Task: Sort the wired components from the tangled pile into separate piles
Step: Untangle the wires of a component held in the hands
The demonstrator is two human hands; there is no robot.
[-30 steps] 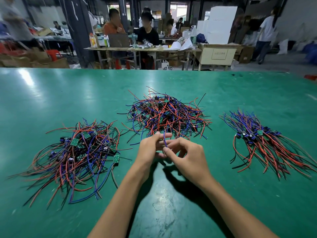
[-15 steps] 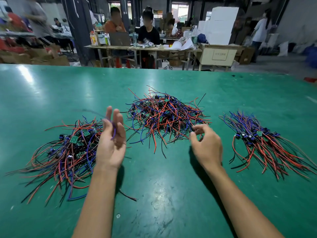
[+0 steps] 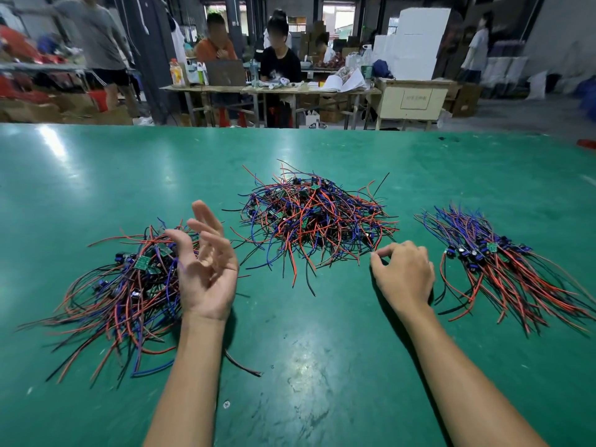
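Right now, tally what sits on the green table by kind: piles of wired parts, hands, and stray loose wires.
Piles of wired parts: 3, the left pile, the middle pile and the right pile
Hands: 2, the left hand and the right hand
Stray loose wires: 1, a dark wire
Total: 6

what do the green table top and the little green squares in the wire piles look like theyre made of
Table top: seemingly a smooth green rubber or vinyl mat, semi-gloss; it mirrors the lights in soft patches and shows scuffs.

Little green squares: probably small circuit boards, matte green with tiny pale markings, red and blue leads running off them.

Wires, as in the middle pile: thin, flexible, likely plastic-insulated; the core cannot be seen.
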